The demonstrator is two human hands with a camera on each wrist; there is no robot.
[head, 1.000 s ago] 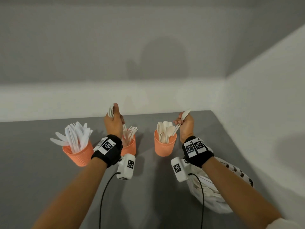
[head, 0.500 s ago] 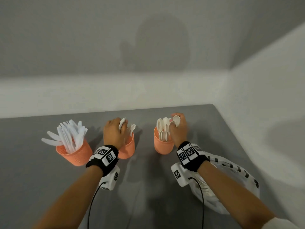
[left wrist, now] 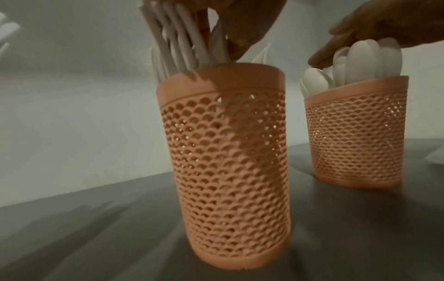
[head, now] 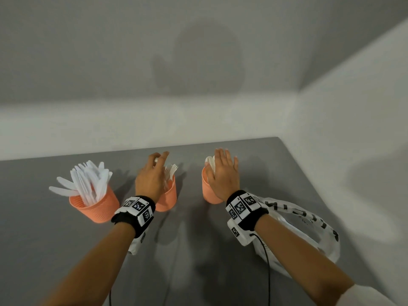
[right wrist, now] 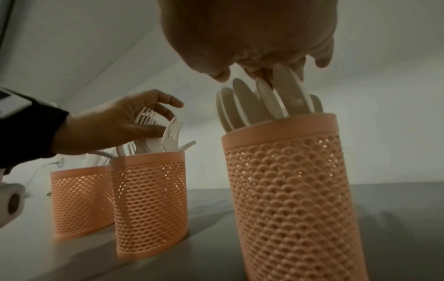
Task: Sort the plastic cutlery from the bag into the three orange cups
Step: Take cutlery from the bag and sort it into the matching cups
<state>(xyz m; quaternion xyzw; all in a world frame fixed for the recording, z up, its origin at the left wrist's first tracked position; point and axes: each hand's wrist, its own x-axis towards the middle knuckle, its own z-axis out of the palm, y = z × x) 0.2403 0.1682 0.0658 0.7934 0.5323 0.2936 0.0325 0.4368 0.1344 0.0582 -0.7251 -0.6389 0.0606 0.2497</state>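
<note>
Both my hands have dropped: left hand point(head: 152, 180) fingers spread over forks point(right wrist: 171, 131), right hand point(head: 224, 173) flat on spoons point(right wrist: 264, 98); pressing could tip the spoon cup point(right wrist: 288, 190).

Both hands lowered from 1 s ago: left hand point(head: 152, 177) opened over the forks point(head: 171, 171), right hand point(head: 224, 173) flattened on the spoons point(head: 210, 162).

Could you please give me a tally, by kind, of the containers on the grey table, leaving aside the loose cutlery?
Orange cups: 3, one with knives, one with forks, one with spoons
White plastic bags: 1
Total: 4
</note>
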